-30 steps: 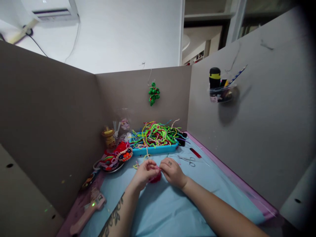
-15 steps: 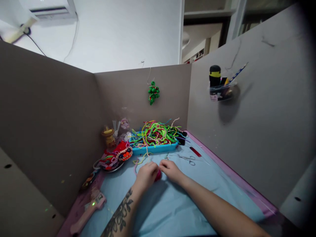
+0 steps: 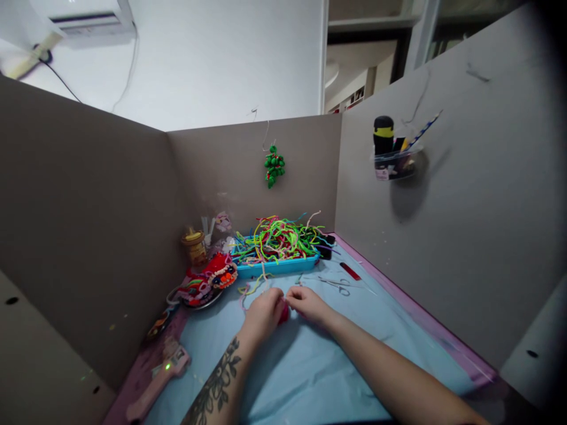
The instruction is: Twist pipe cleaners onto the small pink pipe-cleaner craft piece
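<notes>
Between my hands, low over the blue cloth, is a small red fuzzy piece, mostly covered by fingers. My left hand is closed around it. My right hand pinches close beside it, fingertips nearly touching the left hand; what they grip is too small to make out. Just beyond my left hand lie loose pink and yellow-green pipe cleaners. Behind both hands stands a blue tray heaped with tangled pipe cleaners, mostly green, yellow and red.
Right of the hands lie scissors and a red-handled tool. At left are a dish of red fuzzy crafts, a jar and a pink glue gun. Grey panels enclose the table; a green ornament hangs behind.
The view has shifted very slightly. Both hands stay almost in place around the red piece, with only small finger movement.
</notes>
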Motion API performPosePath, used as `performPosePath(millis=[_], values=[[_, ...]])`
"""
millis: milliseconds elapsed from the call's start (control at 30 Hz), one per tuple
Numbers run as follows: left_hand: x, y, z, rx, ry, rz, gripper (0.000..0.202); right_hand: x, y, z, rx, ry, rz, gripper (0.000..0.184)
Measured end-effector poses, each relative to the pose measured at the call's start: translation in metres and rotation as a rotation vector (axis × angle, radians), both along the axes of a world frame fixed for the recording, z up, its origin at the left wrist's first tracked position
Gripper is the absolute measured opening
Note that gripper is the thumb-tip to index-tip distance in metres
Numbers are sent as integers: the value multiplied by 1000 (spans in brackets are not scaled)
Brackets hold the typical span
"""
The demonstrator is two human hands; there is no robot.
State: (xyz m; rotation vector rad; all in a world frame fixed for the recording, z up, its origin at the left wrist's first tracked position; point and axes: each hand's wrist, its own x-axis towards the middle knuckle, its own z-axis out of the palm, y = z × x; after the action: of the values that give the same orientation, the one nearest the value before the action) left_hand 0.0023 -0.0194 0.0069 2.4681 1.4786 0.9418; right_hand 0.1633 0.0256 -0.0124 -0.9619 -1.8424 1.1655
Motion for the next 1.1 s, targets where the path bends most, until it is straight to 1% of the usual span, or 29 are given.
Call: performPosePath(millis=[67,200,267,333,400,467,533,600,667,767,833,900,933,1000,1033,1100], values=[[-1,0,0,-68,-166,-7,13,1,-1,0,143,-40,-18,16],[0,4,1,-153,-444,-41,14,5,-7,2,587,-146,-76,12],[0,6,1,-247,-538,-79,14,6,-11,4,745,-180,-86,13],[-1,9,1,-373,-630,-134,17,6,-13,5,833,-197,-102,14],[-2,11,0,-477,-721,-173,21,6,-13,5,882,-208,-119,14],[-4,11,0,-541,-784,-196,26,7,-14,5,915,-217,-128,13],[-5,11,0,-571,-798,-219,29,7,-13,5,935,-222,-128,13],[-6,9,1,-546,-762,-228,29,7,-13,5,931,-216,-123,12],[-6,7,3,-463,-660,-200,24,7,-14,5,897,-202,-115,12],[-5,2,9,-252,-356,-94,15,5,-14,6,783,-168,-107,12],[-4,-2,12,-108,-107,-7,14,2,-13,6,643,-133,-108,15],[-3,-4,16,2,92,53,14,0,-11,6,440,-87,-93,18],[-3,-5,17,42,155,65,15,-1,-10,6,330,-60,-76,20],[-4,-6,18,89,202,69,16,-3,-8,4,160,-9,-39,23],[-4,-5,18,93,195,68,16,-3,-7,4,116,14,-29,23],[-6,-3,17,58,141,68,15,-3,-6,3,98,38,-27,22]])
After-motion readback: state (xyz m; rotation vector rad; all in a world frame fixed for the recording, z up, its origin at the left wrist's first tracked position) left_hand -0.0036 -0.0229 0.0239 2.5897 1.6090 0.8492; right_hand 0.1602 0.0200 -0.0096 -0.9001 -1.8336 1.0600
